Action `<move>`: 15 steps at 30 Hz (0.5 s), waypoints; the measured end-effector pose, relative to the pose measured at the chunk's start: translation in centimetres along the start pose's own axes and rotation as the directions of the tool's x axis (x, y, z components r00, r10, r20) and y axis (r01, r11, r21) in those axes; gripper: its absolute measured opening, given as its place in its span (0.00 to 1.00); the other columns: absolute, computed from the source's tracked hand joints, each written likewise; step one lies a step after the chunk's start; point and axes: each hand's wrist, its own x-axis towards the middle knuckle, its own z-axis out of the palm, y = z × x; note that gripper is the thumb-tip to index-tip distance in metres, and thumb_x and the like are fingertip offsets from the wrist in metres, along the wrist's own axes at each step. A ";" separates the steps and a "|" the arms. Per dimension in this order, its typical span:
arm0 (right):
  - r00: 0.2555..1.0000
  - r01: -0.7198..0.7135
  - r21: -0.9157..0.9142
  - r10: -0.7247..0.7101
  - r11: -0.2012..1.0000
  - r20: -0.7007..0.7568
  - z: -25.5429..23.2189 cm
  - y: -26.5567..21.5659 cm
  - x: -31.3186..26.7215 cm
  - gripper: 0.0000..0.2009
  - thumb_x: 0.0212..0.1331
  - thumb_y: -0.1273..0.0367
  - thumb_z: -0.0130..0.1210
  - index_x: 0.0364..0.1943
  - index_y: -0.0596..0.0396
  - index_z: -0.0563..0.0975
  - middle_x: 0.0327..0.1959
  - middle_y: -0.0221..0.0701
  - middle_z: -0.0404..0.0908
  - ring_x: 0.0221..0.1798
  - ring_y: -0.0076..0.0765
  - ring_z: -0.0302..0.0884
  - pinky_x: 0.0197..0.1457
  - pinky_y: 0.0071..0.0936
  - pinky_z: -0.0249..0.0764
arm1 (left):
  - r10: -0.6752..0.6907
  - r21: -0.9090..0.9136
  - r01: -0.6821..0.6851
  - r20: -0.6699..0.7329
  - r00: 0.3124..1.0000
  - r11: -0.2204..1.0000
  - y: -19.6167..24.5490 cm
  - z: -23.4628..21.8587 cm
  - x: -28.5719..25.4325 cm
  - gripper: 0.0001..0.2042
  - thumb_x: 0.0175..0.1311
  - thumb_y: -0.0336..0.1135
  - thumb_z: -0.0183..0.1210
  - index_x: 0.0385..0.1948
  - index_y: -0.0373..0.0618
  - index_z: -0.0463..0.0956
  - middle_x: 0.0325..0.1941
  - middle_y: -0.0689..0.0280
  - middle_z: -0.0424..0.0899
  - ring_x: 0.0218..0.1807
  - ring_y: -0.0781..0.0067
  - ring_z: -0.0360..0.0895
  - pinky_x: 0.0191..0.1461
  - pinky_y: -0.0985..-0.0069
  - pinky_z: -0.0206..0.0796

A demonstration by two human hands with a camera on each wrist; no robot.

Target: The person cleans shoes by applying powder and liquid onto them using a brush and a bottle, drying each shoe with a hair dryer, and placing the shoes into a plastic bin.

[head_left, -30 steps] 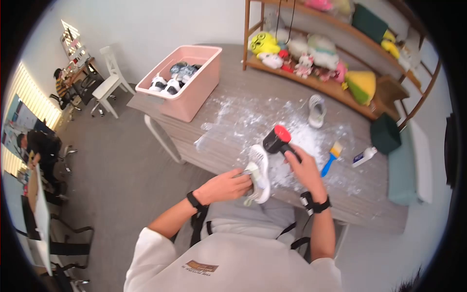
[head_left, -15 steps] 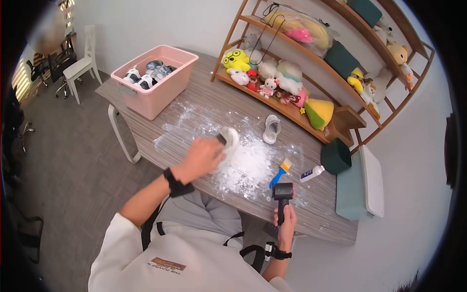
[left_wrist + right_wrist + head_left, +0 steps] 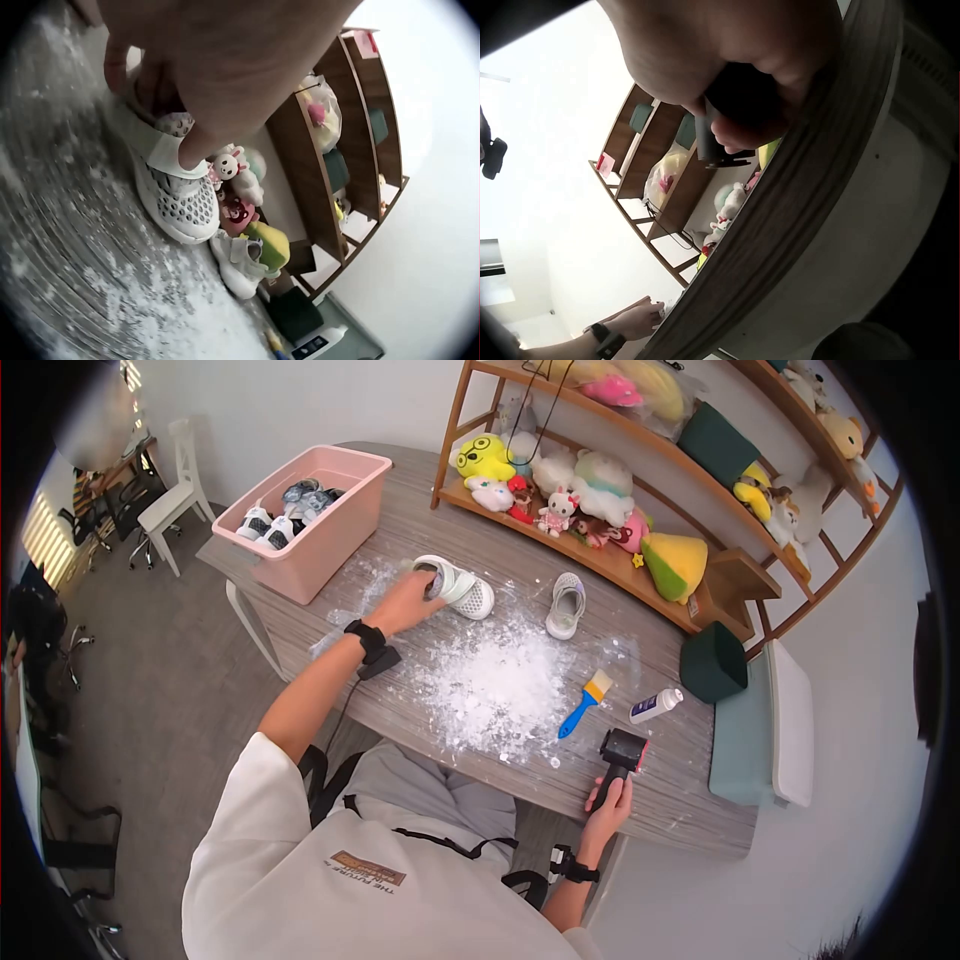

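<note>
In the head view the left hand (image 3: 403, 604) grips a white perforated shoe (image 3: 468, 592) by its heel opening, at the table's back left near the pink bin. The left wrist view shows fingers inside the opening of that shoe (image 3: 180, 206) and the thumb along its strap, the sole at the table surface. At the front right edge, the right hand (image 3: 609, 812) holds the handle of a black tool (image 3: 624, 748) with a red face. A second, similar shoe (image 3: 566, 606) stands apart, farther right. White powder (image 3: 495, 685) covers the middle of the table.
A blue brush (image 3: 585, 704) and a white bottle (image 3: 656, 705) lie right of the powder. The pink bin (image 3: 335, 540) holds shoes at the back left. Behind the table stands a shelf with soft toys (image 3: 600, 485); a dark green container (image 3: 714, 662) is at the right.
The left hand has carried its shoe from near the body to the back left of the table. The right hand has moved away to the front right edge with the black tool.
</note>
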 end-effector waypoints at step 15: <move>0.999 0.035 -0.094 -0.034 0.995 0.017 0.7 0.2 -0.8 0.22 0.76 0.64 0.54 0.68 0.60 0.71 0.37 0.32 0.84 0.25 0.16 0.70 0.22 0.17 0.63 | 0.061 0.294 -0.011 -0.162 0.985 0.956 2.9 1.4 5.3 0.15 0.67 0.43 0.62 0.33 0.38 0.85 0.33 0.49 0.87 0.40 0.45 0.84 0.45 0.53 0.75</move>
